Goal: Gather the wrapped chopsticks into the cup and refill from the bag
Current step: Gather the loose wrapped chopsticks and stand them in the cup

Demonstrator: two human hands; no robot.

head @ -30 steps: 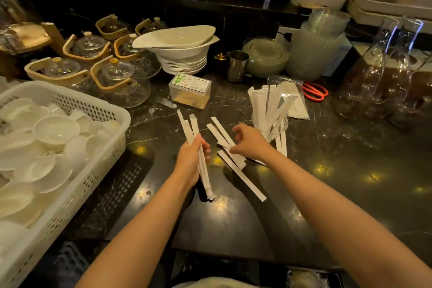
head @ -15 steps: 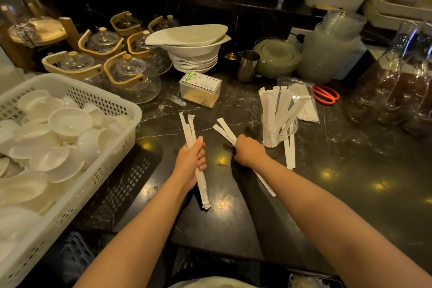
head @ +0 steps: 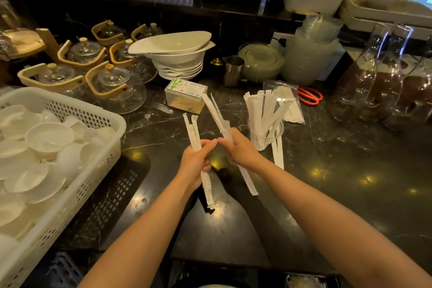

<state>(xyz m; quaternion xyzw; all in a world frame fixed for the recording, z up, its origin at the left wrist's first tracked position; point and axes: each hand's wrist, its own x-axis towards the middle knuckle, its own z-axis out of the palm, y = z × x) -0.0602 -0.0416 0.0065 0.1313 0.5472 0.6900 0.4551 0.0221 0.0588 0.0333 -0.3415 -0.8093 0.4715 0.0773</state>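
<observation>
- Lifted clear of the tabletop [head: 339, 194] since half a second ago: the wrapped chopsticks that lay under the right hand [head: 238, 149] are now up in its fist, slanting away from the person.
- Both hands have drawn together, knuckles almost touching, where a moment ago they worked apart.
- Right grip: closed round a small bundle of wrapped chopsticks [head: 219, 119], one end reaching up past the fingers, the other trailing below the wrist.
- Left hand [head: 196, 161] grip: closed on its own bundle of wrapped chopsticks [head: 194, 133], held more upright; how many pairs each fist holds I cannot tell, since the wrappers overlap.
- Just right of the right grip stands the clear cup [head: 264, 138], already bristling with wrapped pairs.
- Two more pairs [head: 278, 156] lie flat beside the cup's base, just beyond the right wrist, not yet picked up.
- Further off behind the cup lies the clear bag [head: 282, 91] with more pairs in it, red scissors [head: 309, 96] just past it.
- Reading: with the loose pairs near the hands now gathered, the likely next step is to merge both bundles and drop them into the cup, then collect the two strays and refill from the bag.
</observation>
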